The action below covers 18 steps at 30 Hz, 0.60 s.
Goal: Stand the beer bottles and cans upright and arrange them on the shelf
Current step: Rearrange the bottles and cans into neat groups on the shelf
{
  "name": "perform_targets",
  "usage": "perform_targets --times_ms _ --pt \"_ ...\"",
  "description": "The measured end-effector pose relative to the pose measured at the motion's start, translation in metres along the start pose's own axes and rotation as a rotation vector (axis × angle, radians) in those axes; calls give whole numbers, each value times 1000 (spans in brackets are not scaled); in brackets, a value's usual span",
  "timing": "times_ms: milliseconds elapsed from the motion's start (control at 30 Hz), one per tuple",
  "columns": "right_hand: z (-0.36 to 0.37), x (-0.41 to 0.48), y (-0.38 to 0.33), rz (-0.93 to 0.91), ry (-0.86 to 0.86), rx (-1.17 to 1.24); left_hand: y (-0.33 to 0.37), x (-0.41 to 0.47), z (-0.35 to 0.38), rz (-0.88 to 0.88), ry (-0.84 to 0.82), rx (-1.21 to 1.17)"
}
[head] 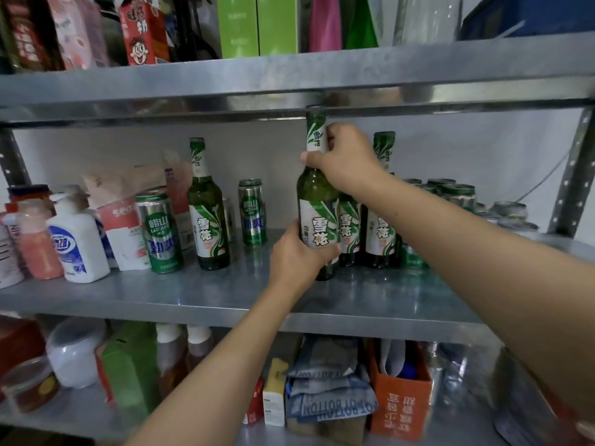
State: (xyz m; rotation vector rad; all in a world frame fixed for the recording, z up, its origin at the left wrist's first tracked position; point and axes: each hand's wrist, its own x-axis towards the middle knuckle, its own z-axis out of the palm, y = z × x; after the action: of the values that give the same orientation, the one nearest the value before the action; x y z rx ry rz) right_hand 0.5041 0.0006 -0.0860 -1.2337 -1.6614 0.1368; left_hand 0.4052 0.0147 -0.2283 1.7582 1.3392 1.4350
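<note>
Both hands' fingers curl around 1 upright green bottle (317, 201): left hand (297, 255) low, right hand (343, 159) at neck.

A white bottle (79, 243) with a blue label stands upright. Just left of it stands a pink bottle (37, 249); just right of it leans a red-and-white pouch (124, 233). High above it sits a red carton (145, 33). Below it sits a plastic tub (75, 352), and far to its lower right an orange box (399, 403).
</note>
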Motion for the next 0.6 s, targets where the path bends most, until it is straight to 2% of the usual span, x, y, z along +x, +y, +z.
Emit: perform_targets --times_ms 200,333,600 --pt "-24 -24 33 119 -66 -43 12 -3 25 -7 -57 42" --pt "-4 -64 77 264 -103 -30 18 2 35 -30 -52 69" --pt "27 -78 113 344 17 30 3 9 49 -44 -35 86"
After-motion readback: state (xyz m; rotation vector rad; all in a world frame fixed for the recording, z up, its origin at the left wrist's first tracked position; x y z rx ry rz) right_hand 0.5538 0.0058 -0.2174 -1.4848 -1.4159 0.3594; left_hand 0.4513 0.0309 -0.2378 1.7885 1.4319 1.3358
